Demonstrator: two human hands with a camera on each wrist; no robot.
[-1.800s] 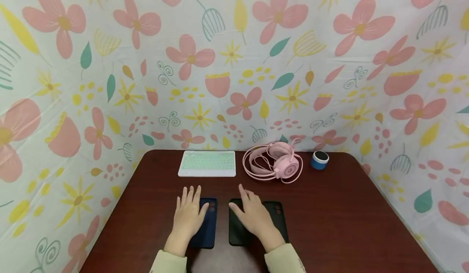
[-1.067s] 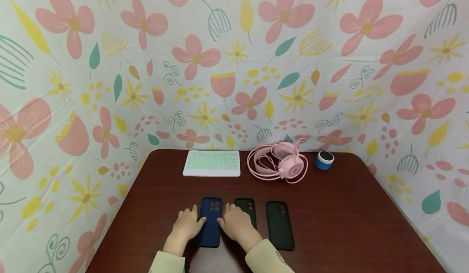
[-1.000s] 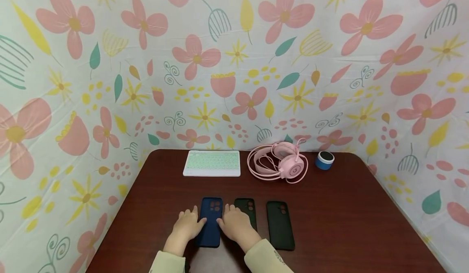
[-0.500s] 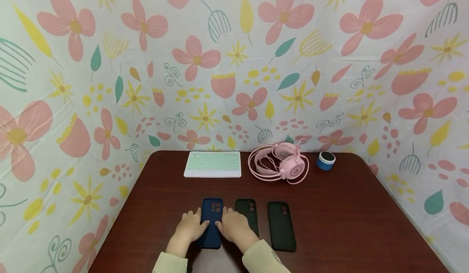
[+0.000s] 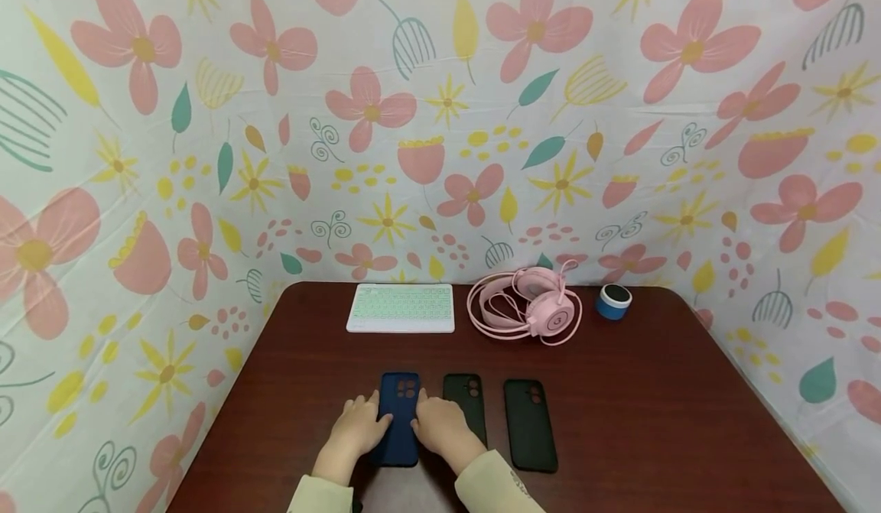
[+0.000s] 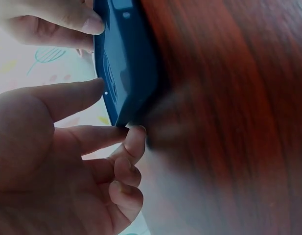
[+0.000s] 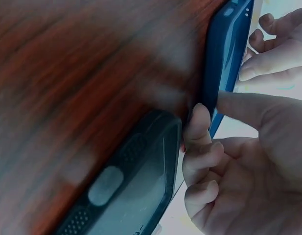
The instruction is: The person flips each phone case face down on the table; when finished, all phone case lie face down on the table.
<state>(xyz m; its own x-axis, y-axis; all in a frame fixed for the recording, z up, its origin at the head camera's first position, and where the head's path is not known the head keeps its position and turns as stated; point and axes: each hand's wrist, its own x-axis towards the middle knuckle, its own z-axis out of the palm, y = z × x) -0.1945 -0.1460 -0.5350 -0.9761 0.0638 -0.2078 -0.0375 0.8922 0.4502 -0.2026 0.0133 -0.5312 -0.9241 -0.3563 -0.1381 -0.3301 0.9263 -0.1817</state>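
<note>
Head view. The blue phone case (image 5: 399, 435) lies near the front of the table (image 5: 633, 406), left of centre. Its long axis runs fore-and-aft; the camera cutouts are at the far end, to the right. The left hand (image 5: 355, 427) is at its left long edge, the right hand (image 5: 443, 426) at its right long edge. The middle dark phone case (image 5: 469, 404) is adjacent on the right, partly covered by the right hand. The right dark phone case (image 5: 530, 425) stands apart, far end angled slightly left. Tabletop extends from it to the right table edge, and from the row to the keyboard (image 5: 401, 309), headset (image 5: 547, 314) and blue-and-white cylinder (image 5: 612, 303) along the rear edge.

Left wrist view. Fingers nearly closed: thumb on the blue case's rim, index finger at its outer corner, pinching the wall. Remaining fingers are curled. Contact of the underside with the table cannot be determined.

Right wrist view. Fingers nearly closed: thumb and bent index finger pinch the opposite wall. A dark case with a grey side button lies just beside them.
</note>
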